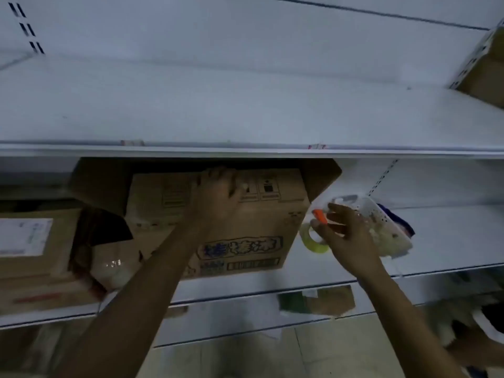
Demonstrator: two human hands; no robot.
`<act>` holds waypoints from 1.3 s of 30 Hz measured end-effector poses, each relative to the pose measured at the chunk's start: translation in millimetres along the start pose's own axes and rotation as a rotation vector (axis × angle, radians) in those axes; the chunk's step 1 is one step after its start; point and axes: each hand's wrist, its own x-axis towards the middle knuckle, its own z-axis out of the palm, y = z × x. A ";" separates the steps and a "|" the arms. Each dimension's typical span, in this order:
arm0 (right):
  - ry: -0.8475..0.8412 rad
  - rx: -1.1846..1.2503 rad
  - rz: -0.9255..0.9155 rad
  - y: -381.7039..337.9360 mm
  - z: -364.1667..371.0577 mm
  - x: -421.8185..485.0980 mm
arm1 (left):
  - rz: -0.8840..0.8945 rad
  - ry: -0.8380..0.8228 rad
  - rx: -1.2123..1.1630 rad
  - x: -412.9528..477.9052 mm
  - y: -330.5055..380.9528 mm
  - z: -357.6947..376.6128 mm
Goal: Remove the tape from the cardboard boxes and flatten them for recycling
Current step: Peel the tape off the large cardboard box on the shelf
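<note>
Cardboard box (245, 227) with blue print standing on the middle shelf (450, 238), flaps open; left hand (218, 192) grips its top edge; right hand (346, 236) pinches an orange tool (319, 216) beside a tape roll (313, 242).

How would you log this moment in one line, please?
left hand: on box top | right hand: pinches orange cutter near tape roll | box: on shelf

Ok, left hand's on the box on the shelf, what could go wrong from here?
1. The cardboard box has raised flaps right under the upper shelf. If the left hand pulls it out alone, the flaps may snag and the box may tip.
2. The right hand pinches an orange tool, possibly a cutter, close to the tape roll and white basket. It could knock them.
</note>
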 end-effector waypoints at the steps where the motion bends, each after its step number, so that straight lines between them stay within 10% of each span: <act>1: 0.022 0.062 0.049 2.5 -2.3 10.5 | -0.052 -0.025 0.022 8.0 -2.5 1.4; 8: -0.147 0.390 0.146 10.3 -20.4 74.6 | -0.173 0.099 -0.015 7.6 30.3 -1.8; 14: -0.215 0.524 0.178 37.4 -37.0 106.1 | -0.055 0.247 0.507 -26.8 94.8 -31.8; 39: -0.409 0.531 -0.603 78.5 -92.1 -43.6 | -0.085 0.585 0.470 -213.4 205.1 -44.6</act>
